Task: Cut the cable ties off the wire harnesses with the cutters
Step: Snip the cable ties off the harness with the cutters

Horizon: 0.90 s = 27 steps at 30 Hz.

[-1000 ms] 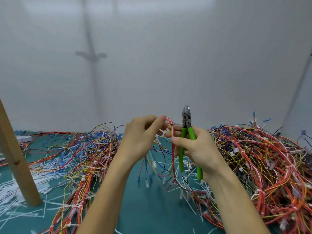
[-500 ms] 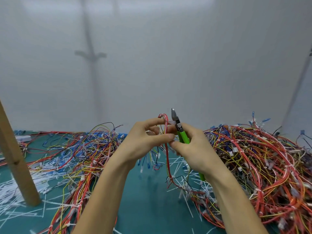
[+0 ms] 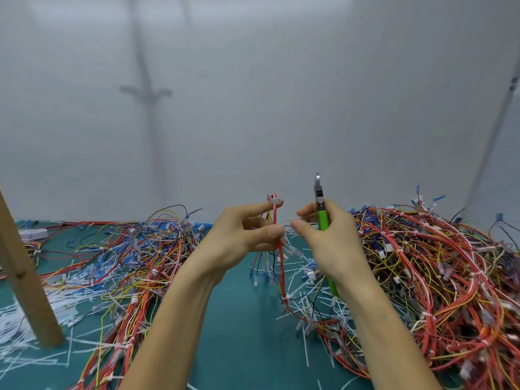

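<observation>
- While a red wire harness [image 3: 282, 274] is pinched between the thumb and fingers of the left hand [image 3: 239, 237], it is held upright above the green table [image 3: 239, 347] in the head view, and its lower end is trailed down into the wires lying there
- A white cable tie [image 3: 275, 201] is seen wrapped round the top of that harness, level with the raised left index fingertip
- The cutters [image 3: 322, 218] are gripped by the right hand [image 3: 332, 240], whose fingers are curled round the green handles; the grey tip is pointed up, and whether the blades are parted cannot be told
- The cutters are held just beside the harness without touching it, and a small gap is left between the two thumbs
- A heap of mostly red harnesses [image 3: 439, 277] is piled on the table at the right, and a flatter tangle of mixed colours [image 3: 135, 263] is spread at the left
- Loose white tie pieces [image 3: 306, 313] are scattered on the table beneath the hands
- A wooden post [image 3: 25, 282] is stood tilted at the left edge, and a white wall [image 3: 253, 108] is seen behind everything
</observation>
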Motion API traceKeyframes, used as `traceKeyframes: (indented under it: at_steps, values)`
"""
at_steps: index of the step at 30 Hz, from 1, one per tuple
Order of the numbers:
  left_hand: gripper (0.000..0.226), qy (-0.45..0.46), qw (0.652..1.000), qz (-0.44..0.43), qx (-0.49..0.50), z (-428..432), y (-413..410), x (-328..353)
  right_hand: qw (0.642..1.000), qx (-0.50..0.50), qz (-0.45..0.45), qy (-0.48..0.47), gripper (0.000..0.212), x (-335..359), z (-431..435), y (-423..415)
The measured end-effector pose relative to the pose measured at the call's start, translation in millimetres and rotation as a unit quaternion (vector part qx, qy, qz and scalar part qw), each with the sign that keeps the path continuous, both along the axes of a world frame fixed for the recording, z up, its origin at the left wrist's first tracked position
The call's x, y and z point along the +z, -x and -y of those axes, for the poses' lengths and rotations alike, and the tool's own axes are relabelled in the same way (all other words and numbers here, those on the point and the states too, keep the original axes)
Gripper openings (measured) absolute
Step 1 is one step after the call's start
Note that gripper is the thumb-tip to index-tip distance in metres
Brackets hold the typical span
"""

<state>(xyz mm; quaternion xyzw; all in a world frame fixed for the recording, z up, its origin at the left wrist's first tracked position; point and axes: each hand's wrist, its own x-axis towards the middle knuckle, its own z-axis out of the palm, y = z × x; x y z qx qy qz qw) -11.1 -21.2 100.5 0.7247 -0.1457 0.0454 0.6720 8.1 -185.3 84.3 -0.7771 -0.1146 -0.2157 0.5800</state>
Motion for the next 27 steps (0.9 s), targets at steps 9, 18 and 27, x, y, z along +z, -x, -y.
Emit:
traceKeyframes:
  at_steps: [9,18,27]
  values:
    - [0.043,0.107,0.993,0.012,0.051,-4.3,-5.1,-1.4,0.999,-0.043,-0.009,0.007,0.025,6.3,4.9,3.5]
    - [0.039,0.128,0.986,0.043,0.099,-1.1,-8.3,-3.8,0.968,0.135,-0.132,0.168,0.065,3.0,-3.5,14.7]
    - [0.040,0.107,0.988,0.058,0.094,-1.3,-6.9,-2.0,0.967,0.106,-0.127,0.193,0.063,2.6,-3.5,14.3]
